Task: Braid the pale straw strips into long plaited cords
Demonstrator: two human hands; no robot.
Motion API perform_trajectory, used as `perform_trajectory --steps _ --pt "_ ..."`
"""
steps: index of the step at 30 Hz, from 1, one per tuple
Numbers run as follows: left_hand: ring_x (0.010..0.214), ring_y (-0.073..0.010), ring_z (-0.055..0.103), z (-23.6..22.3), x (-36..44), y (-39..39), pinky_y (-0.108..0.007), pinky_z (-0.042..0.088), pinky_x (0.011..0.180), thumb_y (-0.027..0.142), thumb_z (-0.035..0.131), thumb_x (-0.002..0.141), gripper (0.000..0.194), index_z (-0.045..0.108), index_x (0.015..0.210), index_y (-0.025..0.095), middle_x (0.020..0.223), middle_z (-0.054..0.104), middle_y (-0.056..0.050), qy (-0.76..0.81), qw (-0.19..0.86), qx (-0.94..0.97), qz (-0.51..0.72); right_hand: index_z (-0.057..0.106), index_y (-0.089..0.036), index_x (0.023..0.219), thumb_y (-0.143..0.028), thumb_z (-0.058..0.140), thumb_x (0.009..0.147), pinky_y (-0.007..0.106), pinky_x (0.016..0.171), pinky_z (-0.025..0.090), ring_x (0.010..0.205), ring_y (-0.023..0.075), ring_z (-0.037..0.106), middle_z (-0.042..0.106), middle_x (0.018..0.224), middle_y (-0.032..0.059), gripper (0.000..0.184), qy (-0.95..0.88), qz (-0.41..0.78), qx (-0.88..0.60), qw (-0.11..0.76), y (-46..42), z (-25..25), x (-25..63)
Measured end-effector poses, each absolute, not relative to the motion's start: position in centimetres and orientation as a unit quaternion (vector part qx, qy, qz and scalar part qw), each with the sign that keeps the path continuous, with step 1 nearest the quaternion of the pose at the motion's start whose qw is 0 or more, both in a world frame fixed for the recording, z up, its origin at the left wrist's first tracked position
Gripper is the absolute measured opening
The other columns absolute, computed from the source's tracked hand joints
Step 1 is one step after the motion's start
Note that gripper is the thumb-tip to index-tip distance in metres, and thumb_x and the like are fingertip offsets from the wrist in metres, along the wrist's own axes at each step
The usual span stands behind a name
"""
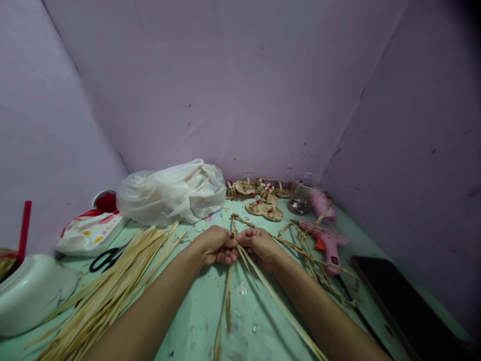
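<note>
My left hand [218, 245] and my right hand [259, 245] meet over the middle of the table, each with fingers closed on a braid of dried straw-like strips [235, 223]. The finished braid runs up from my fingertips, bends and trails off to the right. Below my hands, loose strips [276, 296] hang toward me, one long pale strip passing along my right forearm. The exact pinch point is partly hidden by my fingers. Left of my left forearm lies a spread bundle of dry strips [116, 286].
Black-handled scissors [107, 259], a tissue pack [92, 233] and a white pot [35, 293] stand left. A plastic bag [173, 193] and small woven slippers [265, 209] lie behind. Right are a pink glue gun [328, 243], pink thread spool [322, 204], bead container [299, 200] and phone [402, 306].
</note>
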State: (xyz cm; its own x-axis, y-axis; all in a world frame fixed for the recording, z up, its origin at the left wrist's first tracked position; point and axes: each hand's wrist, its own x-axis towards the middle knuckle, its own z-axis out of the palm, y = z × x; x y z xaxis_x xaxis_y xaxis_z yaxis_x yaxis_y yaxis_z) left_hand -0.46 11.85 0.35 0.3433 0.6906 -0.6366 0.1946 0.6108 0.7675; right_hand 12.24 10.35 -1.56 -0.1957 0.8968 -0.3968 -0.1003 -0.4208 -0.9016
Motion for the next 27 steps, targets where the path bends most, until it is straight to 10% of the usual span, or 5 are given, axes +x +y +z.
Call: perform_trajectory --steps 19,27 --pt "0.028 -0.0057 0.035 0.2 -1.0 12.1 -0.017 0.022 0.029 0.013 0.053 0.055 0.010 0.046 0.048 0.013 0.036 0.044 0.003 0.591 0.614 0.494 0.174 0.051 -0.014 0.055 -0.020 0.057 0.059 0.018 0.043 0.026 0.040 0.0047 0.033 0.045 0.041 -0.0060 0.010 -0.506 0.586 -0.517 0.364 11.3 -3.2 13.1" --pt "0.026 -0.0033 0.023 0.7 0.5 11.2 -0.019 0.012 0.031 0.006 0.049 0.050 0.016 0.040 0.039 0.014 0.028 0.030 0.006 0.647 0.519 0.513 0.220 0.062 -0.014 0.057 -0.021 0.057 0.061 0.020 0.046 0.027 0.048 0.0088 0.042 0.055 0.050 0.0004 0.010 -0.652 0.358 -0.609 0.274 10.8 -2.1 13.1"
